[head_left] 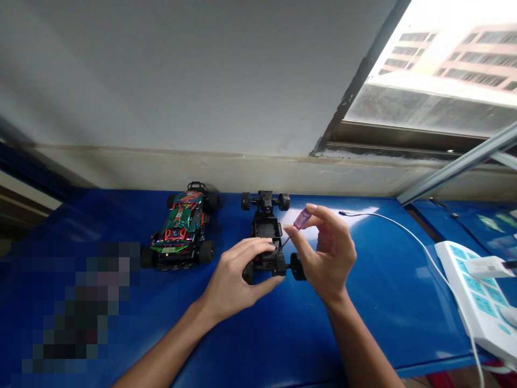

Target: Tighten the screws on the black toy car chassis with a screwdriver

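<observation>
Resting on the blue table (383,280), the black chassis (265,226) has its near end clasped by the left hand (236,280). The right hand (331,256) pinches a purple piece (302,218) just above it. The chassis's open bay looks empty, though it is dim.

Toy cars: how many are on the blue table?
2. The green car stands at the left; the bare black chassis is right of it, under the left hand. A blurred patch may hide more.
</observation>
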`<state>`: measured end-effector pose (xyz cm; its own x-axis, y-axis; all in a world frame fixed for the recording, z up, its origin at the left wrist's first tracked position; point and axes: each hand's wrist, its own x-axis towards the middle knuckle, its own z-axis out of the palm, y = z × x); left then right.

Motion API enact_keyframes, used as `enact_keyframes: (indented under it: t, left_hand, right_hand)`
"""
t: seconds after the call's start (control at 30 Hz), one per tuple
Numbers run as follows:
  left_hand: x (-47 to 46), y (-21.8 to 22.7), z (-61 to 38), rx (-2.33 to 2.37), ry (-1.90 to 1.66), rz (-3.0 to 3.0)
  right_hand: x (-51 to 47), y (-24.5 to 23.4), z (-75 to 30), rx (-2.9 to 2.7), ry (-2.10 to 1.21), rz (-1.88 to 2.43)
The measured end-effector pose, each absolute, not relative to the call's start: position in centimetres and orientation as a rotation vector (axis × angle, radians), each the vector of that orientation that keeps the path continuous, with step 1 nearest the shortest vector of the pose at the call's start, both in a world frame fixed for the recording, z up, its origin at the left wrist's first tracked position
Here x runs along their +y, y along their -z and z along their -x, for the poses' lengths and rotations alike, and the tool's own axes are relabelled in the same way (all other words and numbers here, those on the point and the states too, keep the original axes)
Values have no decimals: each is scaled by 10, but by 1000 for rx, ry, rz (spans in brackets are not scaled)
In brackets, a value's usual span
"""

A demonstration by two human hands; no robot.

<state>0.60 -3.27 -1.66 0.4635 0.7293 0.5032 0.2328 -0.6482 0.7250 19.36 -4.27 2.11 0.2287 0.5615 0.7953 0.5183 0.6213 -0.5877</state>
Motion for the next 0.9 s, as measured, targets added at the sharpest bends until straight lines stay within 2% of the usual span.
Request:
enact_keyframes:
  t: [0.2,0.57,0.9]
  left_hand:
    - [-34,15,-7,801,-1141,-2132]
    - [-34,15,-7,802,-1126,-2121]
    - [-34,17,-7,803,-1142,-2112]
  right_hand:
    - [-47,-24,-205,-1498,-372,950]
    - [-39,-19,-202,-1478,-122,890]
    - [-49,-19,-203,-1543,-438,918]
